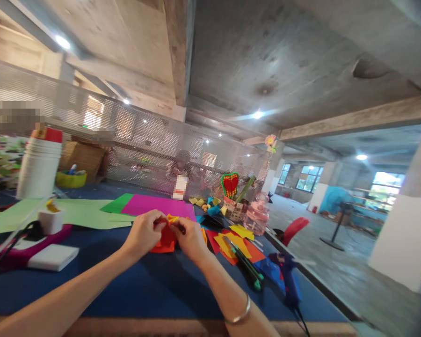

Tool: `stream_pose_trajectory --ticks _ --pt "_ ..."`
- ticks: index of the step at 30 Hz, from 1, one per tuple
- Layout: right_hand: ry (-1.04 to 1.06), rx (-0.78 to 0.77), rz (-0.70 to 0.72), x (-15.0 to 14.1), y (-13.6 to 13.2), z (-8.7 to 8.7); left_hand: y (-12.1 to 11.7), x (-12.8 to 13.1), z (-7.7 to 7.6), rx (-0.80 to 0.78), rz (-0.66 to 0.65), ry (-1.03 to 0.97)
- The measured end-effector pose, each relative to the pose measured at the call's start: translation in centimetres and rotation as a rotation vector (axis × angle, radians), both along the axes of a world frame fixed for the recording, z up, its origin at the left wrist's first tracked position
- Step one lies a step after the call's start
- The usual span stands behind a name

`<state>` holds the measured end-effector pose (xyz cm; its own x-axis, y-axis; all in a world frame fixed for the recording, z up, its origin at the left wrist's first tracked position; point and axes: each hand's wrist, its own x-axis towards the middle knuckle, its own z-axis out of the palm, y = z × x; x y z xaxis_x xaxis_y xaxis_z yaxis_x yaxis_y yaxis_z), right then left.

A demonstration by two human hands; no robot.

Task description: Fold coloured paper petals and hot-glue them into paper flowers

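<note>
My left hand [146, 232] and my right hand [193, 239] meet over the blue tabletop, fingertips pinched together on a piece of orange-red folded paper [165, 242]. Yellow paper shows at its top edge, between the two hands. The fingers hide much of its shape. Just beyond the hands lie a magenta sheet [154, 206] and a green sheet [116, 204]. To the right of my right hand are loose yellow paper pieces [242, 231], a utility knife [248, 267] with a green-and-black handle, and a dark blue glue gun [287, 278] with its cord hanging off the front edge.
At left stand a stack of white cups [38, 166], a white power bank-like box [54, 257] and a charger [51, 221]. Pale green sheets [91, 213] lie behind them. A pink transparent bottle [257, 217] stands back right. A perforated screen [154, 145] borders the table.
</note>
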<state>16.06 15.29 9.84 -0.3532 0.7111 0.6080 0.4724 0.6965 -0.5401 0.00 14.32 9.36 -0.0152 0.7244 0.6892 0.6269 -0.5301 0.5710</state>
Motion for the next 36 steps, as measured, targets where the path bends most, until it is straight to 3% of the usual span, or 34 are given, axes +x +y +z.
stream_pose_trajectory --ticks 5,10,13,17,19,25,31,36 --pt "-0.271 0.268 -0.164 -0.2 -0.3 -0.3 -0.5 0.6 -0.1 0.001 0.000 0.003" --pt "-0.483 0.366 -0.342 -1.0 -1.2 -0.8 -0.7 0.9 0.0 -0.013 -0.043 -0.009" --pt "-0.397 0.342 -0.291 -0.9 -1.2 -0.5 -0.6 0.7 0.1 -0.011 -0.027 -0.035" --pt "-0.082 0.131 -0.144 -0.4 -0.7 0.0 -0.4 0.6 0.1 0.000 -0.014 -0.013" --pt "-0.024 0.071 -0.103 -0.3 -0.5 0.1 -0.3 0.7 0.0 0.019 -0.005 0.012" --pt "-0.213 0.195 -0.258 -0.7 -0.7 -0.8 -0.4 1.4 -0.3 0.038 0.003 0.073" --pt "-0.295 0.193 -0.473 -1.5 -1.0 -1.3 -1.0 2.3 -0.9 0.004 -0.025 0.099" --pt "-0.153 0.200 -0.332 -0.9 -0.2 -1.2 -0.6 1.8 -0.5 0.007 -0.036 0.035"
